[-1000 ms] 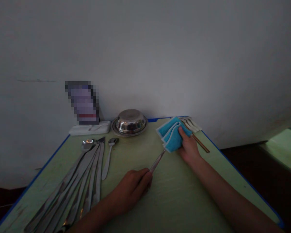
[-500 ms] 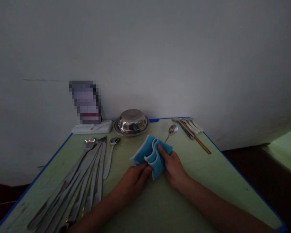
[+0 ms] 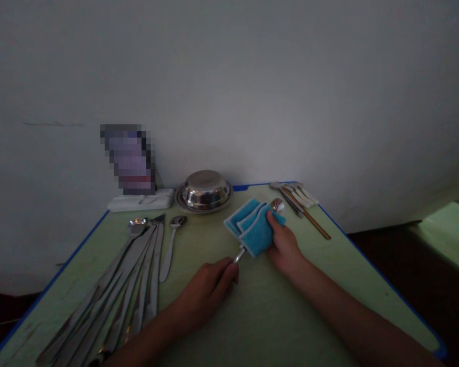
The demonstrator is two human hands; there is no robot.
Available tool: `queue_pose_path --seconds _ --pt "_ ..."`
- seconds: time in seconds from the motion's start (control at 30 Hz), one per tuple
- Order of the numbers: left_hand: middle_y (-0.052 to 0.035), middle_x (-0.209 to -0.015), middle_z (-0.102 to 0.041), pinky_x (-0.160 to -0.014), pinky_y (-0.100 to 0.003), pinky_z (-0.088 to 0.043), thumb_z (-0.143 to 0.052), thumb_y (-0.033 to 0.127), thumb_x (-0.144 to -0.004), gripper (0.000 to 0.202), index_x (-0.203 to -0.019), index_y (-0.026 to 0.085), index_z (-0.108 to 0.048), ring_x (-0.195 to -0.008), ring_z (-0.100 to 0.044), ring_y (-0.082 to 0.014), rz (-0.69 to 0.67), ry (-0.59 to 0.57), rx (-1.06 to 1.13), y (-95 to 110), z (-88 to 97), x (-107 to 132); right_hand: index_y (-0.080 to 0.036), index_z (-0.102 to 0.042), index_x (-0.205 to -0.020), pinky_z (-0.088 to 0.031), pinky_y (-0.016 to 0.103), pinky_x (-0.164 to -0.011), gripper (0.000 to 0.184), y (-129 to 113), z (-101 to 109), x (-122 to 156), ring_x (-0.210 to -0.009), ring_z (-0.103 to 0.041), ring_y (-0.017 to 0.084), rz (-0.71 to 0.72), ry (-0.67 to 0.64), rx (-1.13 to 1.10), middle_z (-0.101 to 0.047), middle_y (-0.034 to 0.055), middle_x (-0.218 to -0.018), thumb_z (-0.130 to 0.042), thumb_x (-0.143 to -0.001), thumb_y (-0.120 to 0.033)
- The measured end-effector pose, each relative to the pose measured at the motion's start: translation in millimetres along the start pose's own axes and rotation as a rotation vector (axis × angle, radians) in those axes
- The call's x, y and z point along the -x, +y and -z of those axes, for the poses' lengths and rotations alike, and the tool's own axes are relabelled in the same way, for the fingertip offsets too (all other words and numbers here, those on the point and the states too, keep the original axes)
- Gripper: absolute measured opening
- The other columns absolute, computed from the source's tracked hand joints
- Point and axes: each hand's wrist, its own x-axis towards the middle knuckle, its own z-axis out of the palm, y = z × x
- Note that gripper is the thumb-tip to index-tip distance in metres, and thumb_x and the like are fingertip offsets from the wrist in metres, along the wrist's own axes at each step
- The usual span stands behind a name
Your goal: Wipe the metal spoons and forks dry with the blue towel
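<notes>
My left hand (image 3: 216,279) grips the handle end of a metal spoon (image 3: 277,205), held slantwise above the table. Wrapped round the spoon's middle is a folded blue cloth (image 3: 255,229) with white edging, pinched in my right hand (image 3: 285,247) with the thumb on top. The spoon's bowl pokes out beyond the cloth at the upper right, and a short stretch of handle shows between cloth and left fingers. Left of my hands, a smaller spoon (image 3: 171,250) lies on the table.
Several long metal utensils (image 3: 118,285) fan out at the left. An upturned steel bowl (image 3: 205,189) rests at the back, beside a white pad (image 3: 141,200) with a blurred upright screen (image 3: 130,160) above it. Chopsticks (image 3: 309,217) and white-handled cutlery (image 3: 302,193) lie back right. A wall stands behind.
My right hand and the cloth have slid up and right along the spoon toward its bowl. More handle is bared near my left hand, which keeps its grip.
</notes>
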Motion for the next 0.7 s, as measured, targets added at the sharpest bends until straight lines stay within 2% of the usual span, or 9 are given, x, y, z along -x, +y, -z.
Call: queue_pose_path --seconds 0.17,0.3,0.53,0.7 --pt "0.0045 -0.057 -0.045 -0.054 -0.021 -0.034 -0.029 0.035 -0.092 0.035 -0.068 0.017 -0.046 -0.052 -0.045 -0.0097 -0.072 -0.021 -0.049 0 -0.3 5 -0.020 -0.065 -0.086 -0.054 0.029 -0.073 0.019 -21 7 -19 -0.077 -0.067 0.015 0.188 0.091 -0.049 -0.072 -0.0002 -0.086 -0.067 -0.071 -0.031" --pt "0.0050 -0.056 -0.043 -0.056 -0.022 -0.034 -0.029 0.035 -0.092 0.036 -0.065 0.017 -0.045 -0.052 -0.044 -0.0095 -0.091 -0.006 -0.041 2 1.1 7 -0.023 -0.064 -0.092 -0.052 0.027 -0.079 0.024 -26 9 -23 -0.090 -0.064 0.013 0.295 0.101 -0.046 -0.070 -0.0032 -0.098 -0.068 -0.070 -0.032" --pt "0.0048 -0.056 -0.042 -0.053 -0.022 -0.033 -0.028 0.035 -0.092 0.035 -0.066 0.018 -0.044 -0.051 -0.042 -0.0097 -0.066 0.009 -0.019 -1 0.1 5 -0.018 -0.065 -0.085 -0.055 0.033 -0.072 0.024 -11 10 -21 -0.070 -0.067 0.017 0.178 0.011 0.019 -0.072 -0.0004 -0.074 -0.071 -0.065 -0.029" --pt "0.0045 -0.057 -0.044 -0.052 -0.022 -0.033 -0.028 0.035 -0.092 0.034 -0.067 0.018 -0.044 -0.051 -0.042 -0.0100 -0.035 0.032 0.021 -1 -0.8 2 -0.018 -0.065 -0.085 -0.055 0.032 -0.069 0.025 -2 7 -12 -0.063 -0.066 0.016 0.119 -0.022 0.051 -0.072 -0.0001 -0.074 -0.070 -0.066 -0.033"
